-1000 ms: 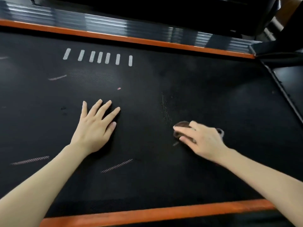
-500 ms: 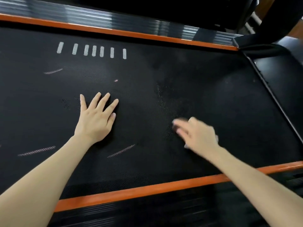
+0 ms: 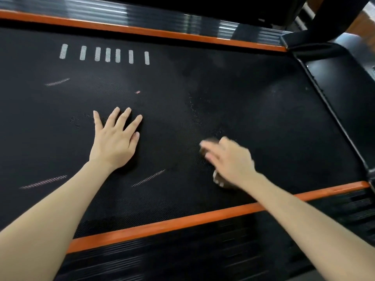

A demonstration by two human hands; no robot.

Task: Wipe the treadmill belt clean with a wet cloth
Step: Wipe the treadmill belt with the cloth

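Note:
The black treadmill belt (image 3: 253, 98) fills the view, with a faint line of pale dust specks (image 3: 190, 106) running across its middle. My left hand (image 3: 113, 142) lies flat on the belt with its fingers spread, holding nothing. To its right, my right hand (image 3: 231, 161) is blurred by motion. It grips a small, wadded dark brown cloth (image 3: 210, 141) and presses it onto the belt. The cloth shows past the fingertips and under the thumb; the hand hides the rest of it.
Orange side rails border the belt on the near side (image 3: 182, 222) and the far side (image 3: 142, 31). A row of several white marks (image 3: 107, 54) sits on the belt at the far left. The black motor cover (image 3: 334, 82) closes off the belt's right end.
My right hand has rubbed the cloth over the same patch and drifted slightly towards my left hand. The left hand has stayed flat in place. The view has shifted, so the near rail shows more.

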